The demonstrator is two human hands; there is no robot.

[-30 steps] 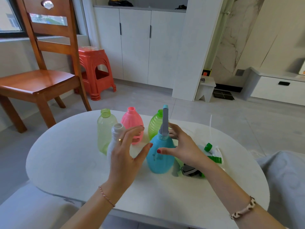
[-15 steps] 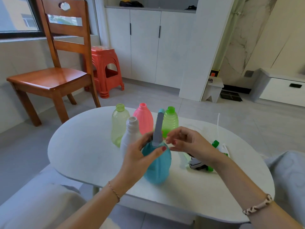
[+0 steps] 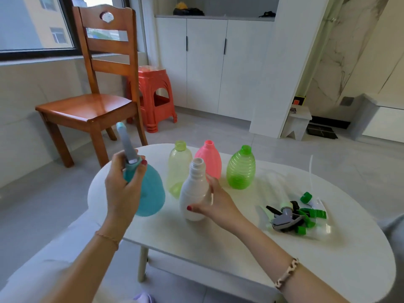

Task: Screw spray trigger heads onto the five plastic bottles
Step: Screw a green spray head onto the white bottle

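My left hand [image 3: 122, 182] grips the neck of a blue bottle [image 3: 150, 193] fitted with a grey trigger head [image 3: 126, 143], held tilted over the table's left edge. My right hand [image 3: 215, 203] wraps around the white bottle [image 3: 193, 189], which stands open-necked on the white table [image 3: 240, 248]. Behind it stand a pale yellow-green bottle [image 3: 178, 167], a pink bottle [image 3: 209, 157] and a bright green bottle [image 3: 240, 169], all without heads. A heap of loose trigger heads [image 3: 290, 215], grey, black and green, lies to the right.
A wooden chair [image 3: 94, 92] and a red plastic stool [image 3: 156, 95] stand beyond the table on the left. White cabinets [image 3: 207, 62] line the back wall. A thin white dip tube [image 3: 310, 169] pokes up near the table's far right edge.
My left hand has carried the blue bottle with its head away to the left. My right hand left the trigger head and took hold of the white bottle.
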